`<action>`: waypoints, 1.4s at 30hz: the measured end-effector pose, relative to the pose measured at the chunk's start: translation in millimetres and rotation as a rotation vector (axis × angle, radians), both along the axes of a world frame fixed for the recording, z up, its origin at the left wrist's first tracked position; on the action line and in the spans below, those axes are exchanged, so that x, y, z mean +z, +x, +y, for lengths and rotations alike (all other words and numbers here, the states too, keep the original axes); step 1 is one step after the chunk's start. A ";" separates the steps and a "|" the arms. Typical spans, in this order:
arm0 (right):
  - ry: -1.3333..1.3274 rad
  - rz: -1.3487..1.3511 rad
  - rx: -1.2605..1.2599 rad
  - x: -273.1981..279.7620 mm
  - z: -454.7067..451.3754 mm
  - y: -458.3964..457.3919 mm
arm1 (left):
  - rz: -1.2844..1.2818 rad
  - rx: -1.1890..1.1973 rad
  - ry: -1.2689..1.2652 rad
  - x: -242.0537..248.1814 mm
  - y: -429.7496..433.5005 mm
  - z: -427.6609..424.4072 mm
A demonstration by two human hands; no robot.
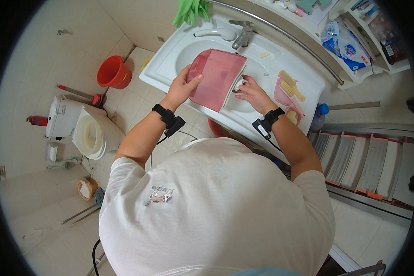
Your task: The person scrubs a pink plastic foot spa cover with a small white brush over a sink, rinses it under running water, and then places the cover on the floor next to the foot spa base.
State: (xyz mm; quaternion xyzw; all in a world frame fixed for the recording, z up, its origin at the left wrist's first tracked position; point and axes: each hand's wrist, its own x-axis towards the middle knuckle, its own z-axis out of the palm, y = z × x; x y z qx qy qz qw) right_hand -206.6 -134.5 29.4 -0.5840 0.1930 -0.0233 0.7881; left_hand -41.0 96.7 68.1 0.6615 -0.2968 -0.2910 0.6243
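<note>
Over the white washbasin (160, 74), my left hand (186, 84) grips the left side of a translucent pink plastic container (215, 79), its thumb lying on the pink face. The container is tilted and has a white rim along its right side. My right hand (252, 91) is at that rim, fingers spread and curved around a small white part (238, 84); whether it grips this part or only touches it I cannot tell. A yellow-bristled brush (287, 88) and pink items lie on the basin's right side, near my right hand.
The metal faucet (243, 34) and a white shower head (224, 33) are at the basin's back. Green rubber gloves (191, 12) hang at the back left. A red bucket (114, 72) stands on the floor at left, and a metal ladder (369, 165) is at right.
</note>
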 end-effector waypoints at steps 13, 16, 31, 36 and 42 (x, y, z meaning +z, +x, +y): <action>0.030 -0.051 0.041 -0.3 9.2 3.8 | 0.003 -0.003 -0.012 -2.6 -1.8 1.6; 0.106 -0.086 0.038 2.0 8.7 8.0 | -0.073 0.030 0.029 5.5 -5.3 2.4; 0.218 -0.142 0.193 -8.3 24.7 33.3 | -0.186 -0.104 0.165 30.2 9.0 55.3; 0.041 -0.065 0.348 -15.5 36.5 47.9 | -0.175 0.124 0.237 33.0 -30.8 86.2; -0.556 -0.066 0.494 -36.1 67.6 40.7 | -0.313 0.644 0.583 19.4 -129.2 167.1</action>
